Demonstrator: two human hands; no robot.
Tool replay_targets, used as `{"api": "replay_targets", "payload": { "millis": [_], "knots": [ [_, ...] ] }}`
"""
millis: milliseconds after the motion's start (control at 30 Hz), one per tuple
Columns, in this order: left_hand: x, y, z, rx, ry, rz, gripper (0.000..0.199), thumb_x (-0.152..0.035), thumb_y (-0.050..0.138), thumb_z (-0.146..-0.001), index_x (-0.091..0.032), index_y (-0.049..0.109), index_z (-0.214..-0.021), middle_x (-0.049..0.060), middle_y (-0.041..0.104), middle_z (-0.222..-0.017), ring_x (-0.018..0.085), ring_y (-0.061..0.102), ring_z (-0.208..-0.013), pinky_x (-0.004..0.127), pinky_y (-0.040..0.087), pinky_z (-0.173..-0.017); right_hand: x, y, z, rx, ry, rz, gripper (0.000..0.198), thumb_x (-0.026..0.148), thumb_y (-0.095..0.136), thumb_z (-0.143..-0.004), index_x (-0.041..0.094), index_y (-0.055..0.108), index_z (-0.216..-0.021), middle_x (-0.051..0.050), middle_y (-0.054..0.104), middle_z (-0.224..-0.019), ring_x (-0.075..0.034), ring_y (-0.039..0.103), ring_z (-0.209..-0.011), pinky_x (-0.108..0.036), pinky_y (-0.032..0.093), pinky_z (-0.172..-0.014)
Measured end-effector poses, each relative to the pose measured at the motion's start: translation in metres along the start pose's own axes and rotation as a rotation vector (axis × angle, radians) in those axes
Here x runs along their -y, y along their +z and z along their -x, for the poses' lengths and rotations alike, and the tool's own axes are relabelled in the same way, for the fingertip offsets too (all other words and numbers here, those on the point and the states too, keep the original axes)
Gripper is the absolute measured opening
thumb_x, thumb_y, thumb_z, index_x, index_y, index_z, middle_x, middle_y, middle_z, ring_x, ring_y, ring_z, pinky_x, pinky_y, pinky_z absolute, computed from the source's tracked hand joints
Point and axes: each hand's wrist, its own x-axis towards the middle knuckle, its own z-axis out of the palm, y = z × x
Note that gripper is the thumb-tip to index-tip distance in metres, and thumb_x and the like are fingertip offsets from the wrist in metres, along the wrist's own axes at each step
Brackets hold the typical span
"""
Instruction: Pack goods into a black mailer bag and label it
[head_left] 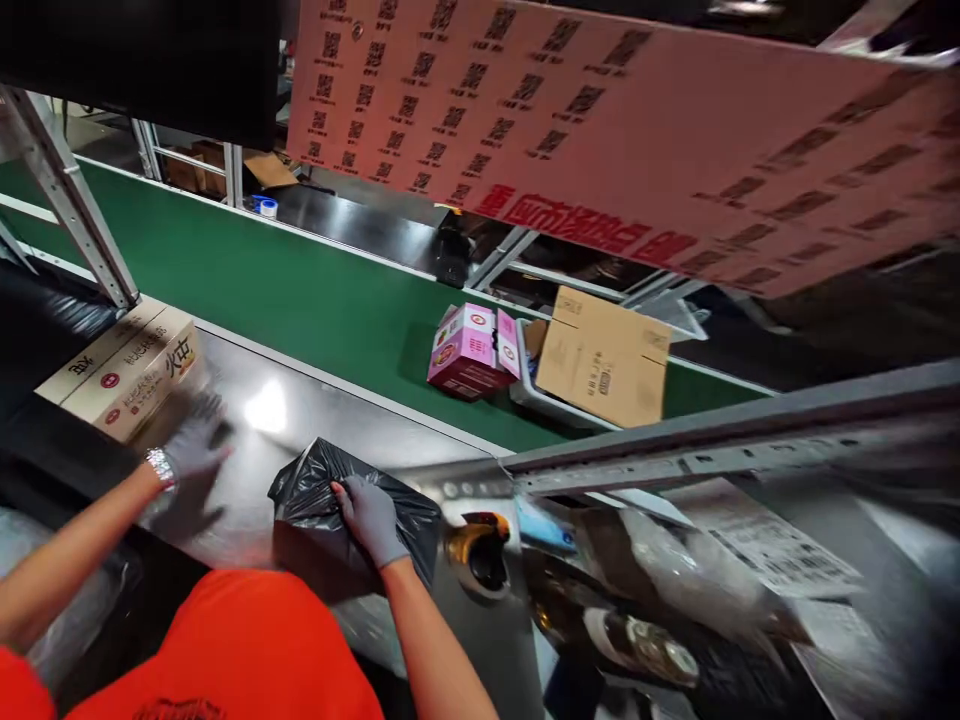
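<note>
While a big pink printed sheet, covered in small square codes with red lettering along its edge, hangs across the top of the view, the green conveyor belt runs slantwise beneath it. A plain brown carton sits on the belt, propped in a pale tray, and just beside it, touching or nearly so, lies a pink box tipped at an angle. Nearer the person is a shiny steel worktable, catching a glare of light. At its far left corner rest flat tan cartons with red and black print.

The black plastic bag lies crumpled on the steel top, right in front of the person's orange shirt. The right hand, in a grey glove, is pressed down on top of the bag with its fingers curled into the plastic, gripping a fold. The left hand, also gloved and with a metal watch at the wrist, is well apart from the bag, over the steel near the tan cartons; it is blurred, yet the fingers look spread and hold nothing.

To the right of the bag a roll of tape sits by the table's edge, with printed paper labels beyond it.
</note>
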Motion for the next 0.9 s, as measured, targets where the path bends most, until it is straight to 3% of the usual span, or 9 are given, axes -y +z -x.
{"api": "replay_targets", "payload": {
  "millis": [133, 200, 267, 333, 467, 533, 633, 767, 900],
  "knots": [
    [-0.152, 0.070, -0.009, 0.202, 0.365, 0.153, 0.132, -0.086, 0.082, -0.084, -0.025, 0.029, -0.189, 0.015, 0.014, -0.197, 0.038, 0.006, -0.185, 0.053, 0.020, -0.152, 0.012, -0.012, -0.003, 0.079, 0.087, -0.064, 0.038, 0.044, 0.054, -0.123, 0.017, 0.078, -0.112, -0.012, 0.084, -0.111, -0.025, 0.077, -0.101, -0.033, 0.038, -0.078],
    [-0.201, 0.089, -0.013, 0.207, 0.454, 0.102, 0.143, -0.092, 0.079, -0.081, -0.014, 0.027, -0.189, 0.022, 0.012, -0.195, 0.045, 0.002, -0.183, 0.064, 0.012, -0.152, 0.018, -0.015, -0.004, 0.066, 0.113, -0.150, 0.030, 0.037, 0.058, -0.120, 0.016, 0.079, -0.112, -0.013, 0.084, -0.116, -0.026, 0.078, -0.105, -0.032, 0.044, -0.083],
    [-0.226, 0.099, -0.016, 0.174, 0.486, 0.034, 0.143, -0.094, 0.075, -0.083, -0.008, 0.029, -0.187, 0.027, 0.016, -0.193, 0.050, 0.005, -0.182, 0.071, 0.009, -0.150, 0.018, -0.015, -0.003, 0.034, 0.128, -0.216, 0.024, 0.031, 0.060, -0.117, 0.017, 0.079, -0.115, -0.011, 0.084, -0.118, -0.025, 0.078, -0.107, -0.031, 0.050, -0.088],
    [-0.232, 0.104, -0.019, 0.117, 0.491, -0.009, 0.135, -0.091, 0.073, -0.087, -0.005, 0.034, -0.184, 0.030, 0.023, -0.191, 0.052, 0.014, -0.181, 0.074, 0.012, -0.149, 0.010, -0.016, 0.005, -0.045, 0.119, -0.378, 0.025, 0.029, 0.062, -0.113, 0.018, 0.076, -0.131, -0.010, 0.083, -0.129, -0.024, 0.078, -0.118, -0.031, 0.056, -0.100],
    [-0.223, 0.116, -0.021, -0.042, 0.512, -0.024, 0.106, -0.070, 0.066, -0.104, 0.002, 0.043, -0.178, 0.034, 0.037, -0.185, 0.050, 0.031, -0.177, 0.072, 0.022, -0.147, -0.032, -0.018, 0.049, -0.333, 0.055, -0.714, 0.075, 0.041, 0.075, -0.101, 0.018, 0.052, -0.169, -0.018, 0.064, -0.166, -0.031, 0.064, -0.153, -0.046, 0.052, -0.130],
    [-0.221, 0.124, -0.022, -0.114, 0.505, -0.023, 0.094, -0.061, 0.067, -0.105, 0.000, 0.048, -0.175, 0.033, 0.044, -0.183, 0.048, 0.037, -0.176, 0.071, 0.027, -0.145, -0.060, -0.017, 0.074, -0.375, 0.025, -0.596, 0.093, 0.052, 0.084, -0.094, 0.017, 0.050, -0.173, -0.022, 0.056, -0.174, -0.038, 0.054, -0.163, -0.057, 0.045, -0.138],
    [-0.223, 0.134, -0.022, -0.178, 0.479, -0.024, 0.084, -0.051, 0.069, -0.105, -0.004, 0.053, -0.172, 0.030, 0.051, -0.180, 0.046, 0.043, -0.173, 0.069, 0.032, -0.144, -0.086, -0.010, 0.096, -0.266, -0.002, -0.337, 0.118, 0.064, 0.093, -0.086, 0.006, 0.046, -0.178, -0.031, 0.043, -0.182, -0.049, 0.036, -0.173, -0.072, 0.032, -0.142],
    [-0.231, 0.131, -0.016, -0.168, 0.444, -0.051, 0.076, -0.038, 0.061, -0.106, -0.003, 0.052, -0.173, 0.028, 0.050, -0.181, 0.044, 0.042, -0.174, 0.067, 0.031, -0.144, -0.073, 0.004, 0.091, -0.078, -0.001, -0.085, 0.093, 0.055, 0.075, -0.105, 0.010, 0.046, -0.181, -0.029, 0.031, -0.188, -0.050, 0.026, -0.178, -0.079, 0.023, -0.142],
    [-0.241, 0.117, -0.009, -0.097, 0.413, -0.062, 0.078, -0.031, 0.057, -0.106, 0.000, 0.046, -0.176, 0.029, 0.040, -0.187, 0.046, 0.033, -0.178, 0.069, 0.024, -0.146, -0.043, 0.011, 0.075, -0.068, 0.069, -0.041, 0.077, 0.046, 0.064, -0.113, 0.009, 0.049, -0.179, -0.026, 0.027, -0.190, -0.051, 0.025, -0.178, -0.077, 0.017, -0.144]
  ]
}}
